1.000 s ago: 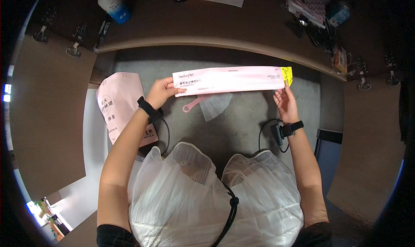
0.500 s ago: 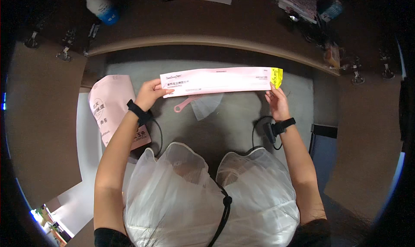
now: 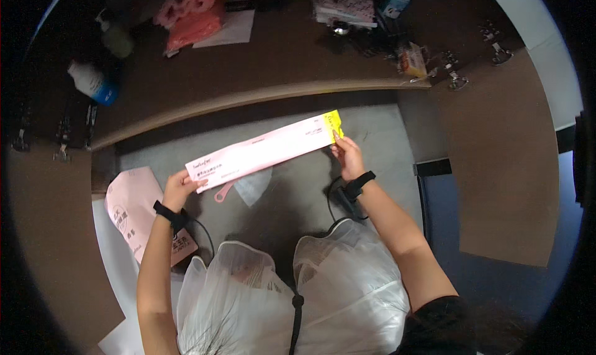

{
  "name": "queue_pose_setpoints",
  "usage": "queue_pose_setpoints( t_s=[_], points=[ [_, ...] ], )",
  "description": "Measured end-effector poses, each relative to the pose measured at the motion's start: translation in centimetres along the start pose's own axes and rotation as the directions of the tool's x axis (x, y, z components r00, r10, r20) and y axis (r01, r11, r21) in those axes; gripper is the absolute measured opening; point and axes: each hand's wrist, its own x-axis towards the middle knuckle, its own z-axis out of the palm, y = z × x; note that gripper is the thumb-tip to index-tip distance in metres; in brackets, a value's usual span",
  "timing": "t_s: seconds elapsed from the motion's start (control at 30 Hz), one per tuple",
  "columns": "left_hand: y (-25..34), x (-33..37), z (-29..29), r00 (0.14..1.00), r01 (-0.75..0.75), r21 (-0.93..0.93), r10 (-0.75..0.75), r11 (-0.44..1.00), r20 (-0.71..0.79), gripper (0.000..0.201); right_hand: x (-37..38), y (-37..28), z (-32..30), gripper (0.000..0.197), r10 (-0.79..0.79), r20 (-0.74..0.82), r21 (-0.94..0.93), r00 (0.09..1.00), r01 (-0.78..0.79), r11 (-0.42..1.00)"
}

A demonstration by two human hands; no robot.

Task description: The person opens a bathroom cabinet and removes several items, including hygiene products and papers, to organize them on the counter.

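A long, flat pink package with a yellow right end stretches between my hands. My left hand pinches its left end, thumb on top. At the yellow end, my right hand grips the lower edge between thumb and fingers. The package is held out slantwise, its right end farther from me. Behind its near edge, partly covered, are a pink ring-ended strip and a piece of clear film on the grey surface. Left of my left forearm stands a pink paper bag with dark print.
A brown cabinet edge runs across beyond the package. Farther back are a white and blue bottle, a pump bottle, red plastic packets and stacked papers. Brown doors with metal hinges stand at both sides. Sheer white fabric covers my lap.
The view has turned and shifted, so the package now appears lower, farther left and slanted up to the right. Both hands keep hold of its ends.
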Motion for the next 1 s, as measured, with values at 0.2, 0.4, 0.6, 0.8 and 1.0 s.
queue_pose_setpoints(
  t_s=[0.2,0.4,0.6,0.8,1.0],
  points=[
    [0.5,0.5,0.3,0.994,0.011,-0.067,-0.004,0.998,0.107,0.028,0.1,-2.1,2.0,0.010,-0.046,-0.226,0.079,0.973,0.065,0.995],
    [0.2,0.6,-0.3,0.997,0.027,-0.097,-0.019,0.995,0.079,0.032,1.7,-6.2,2.6,0.017,-0.433,-0.398,-0.165,0.809,0.401,0.901],
    [-1.7,0.3,0.1,0.906,0.176,-0.030,-0.150,0.984,0.396,0.036,3.4,-16.0,6.7,0.021,-0.828,-0.052,-0.619,0.559,0.633,0.466],
    [-4.5,0.8,2.8,0.759,0.197,0.246,-0.307,0.949,0.574,0.031,11.8,-18.0,7.9,0.046,-0.918,0.319,-0.860,0.237,0.480,-0.175],
    [-5.2,-0.8,4.4,0.635,-0.098,0.438,-0.283,0.893,0.719,0.039,9.6,-18.9,9.7,0.042,-0.727,0.151,-0.985,0.669,0.163,-0.055]
  ],
)
